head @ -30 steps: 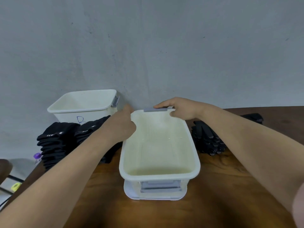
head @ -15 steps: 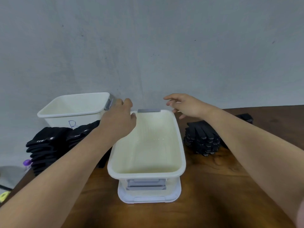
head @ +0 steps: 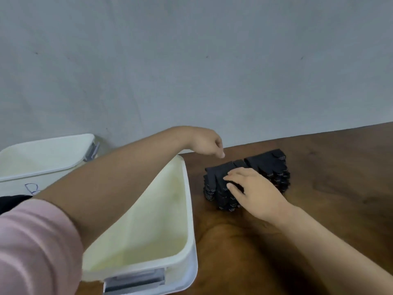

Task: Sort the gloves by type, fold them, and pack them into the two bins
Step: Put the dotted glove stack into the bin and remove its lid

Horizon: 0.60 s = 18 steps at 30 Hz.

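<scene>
Gloves (head: 265, 165) lie in one stack on the brown wooden desk (head: 319, 220), just right of the near bin (head: 190, 209) and close to the grey wall (head: 191, 60). They are black knit, and small white dots show along their edges and finger ends. The glove fingers fan out at the stack's left and right ends. How many gloves the stack holds cannot be counted.

The right hand (head: 255, 190) rests on top of the stack. Its fingers (head: 235, 175) are nearly straight and point left, and its thumb lies against the near side of the top layers. The left hand (head: 207, 143) hovers over the desk past the near bin's far corner, just behind the stack. Its fingers are curled downward and hold nothing. A pink sleeve (head: 32, 252) is pushed up the left arm.

There are two bins, both white plastic with cream insides. The near bin has a grey handle clip (head: 136, 279) at its near end. The far bin (head: 42, 167) stands at the left by the wall and has a grey clip (head: 93, 150) at its right end. Blue handwriting (head: 32, 188) on its front wall reads like a "B", but the arm partly hides it. A dark patch (head: 12, 201) sits at the left edge below that bin, too cut off to identify.
</scene>
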### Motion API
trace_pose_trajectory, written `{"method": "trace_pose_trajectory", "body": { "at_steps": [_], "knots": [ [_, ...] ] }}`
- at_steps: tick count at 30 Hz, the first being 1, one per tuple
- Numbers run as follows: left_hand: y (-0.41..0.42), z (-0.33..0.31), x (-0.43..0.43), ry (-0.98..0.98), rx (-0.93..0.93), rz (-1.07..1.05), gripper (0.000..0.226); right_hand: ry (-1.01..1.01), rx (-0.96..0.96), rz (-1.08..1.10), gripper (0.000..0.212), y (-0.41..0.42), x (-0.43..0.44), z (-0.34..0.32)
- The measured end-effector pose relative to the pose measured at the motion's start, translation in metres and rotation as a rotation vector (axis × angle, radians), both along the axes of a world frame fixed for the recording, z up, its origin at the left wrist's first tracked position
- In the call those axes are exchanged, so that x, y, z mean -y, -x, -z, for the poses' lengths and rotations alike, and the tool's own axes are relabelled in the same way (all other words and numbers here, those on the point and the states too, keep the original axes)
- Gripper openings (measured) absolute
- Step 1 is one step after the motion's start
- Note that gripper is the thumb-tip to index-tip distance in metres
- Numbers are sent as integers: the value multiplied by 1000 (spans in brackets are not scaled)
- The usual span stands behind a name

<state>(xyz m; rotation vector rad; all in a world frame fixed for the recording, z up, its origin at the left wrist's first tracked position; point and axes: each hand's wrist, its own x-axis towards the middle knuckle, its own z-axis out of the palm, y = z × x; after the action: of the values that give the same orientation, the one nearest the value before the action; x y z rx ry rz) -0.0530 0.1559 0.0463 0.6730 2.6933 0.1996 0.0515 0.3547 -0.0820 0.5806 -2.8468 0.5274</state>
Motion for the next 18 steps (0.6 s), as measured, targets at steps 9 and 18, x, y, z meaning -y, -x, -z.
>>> {"method": "trace_pose_trajectory", "body": {
  "at_steps": [9, 18],
  "knots": [
    [54, 63, -49, 173, 496, 51, 49, 97, -131, 29, 44, -13, -4, 56],
    [75, 84, -54, 143, 912, -42, 49, 215, -252, -20, 36, -18, -9, 69]
  ]
}}
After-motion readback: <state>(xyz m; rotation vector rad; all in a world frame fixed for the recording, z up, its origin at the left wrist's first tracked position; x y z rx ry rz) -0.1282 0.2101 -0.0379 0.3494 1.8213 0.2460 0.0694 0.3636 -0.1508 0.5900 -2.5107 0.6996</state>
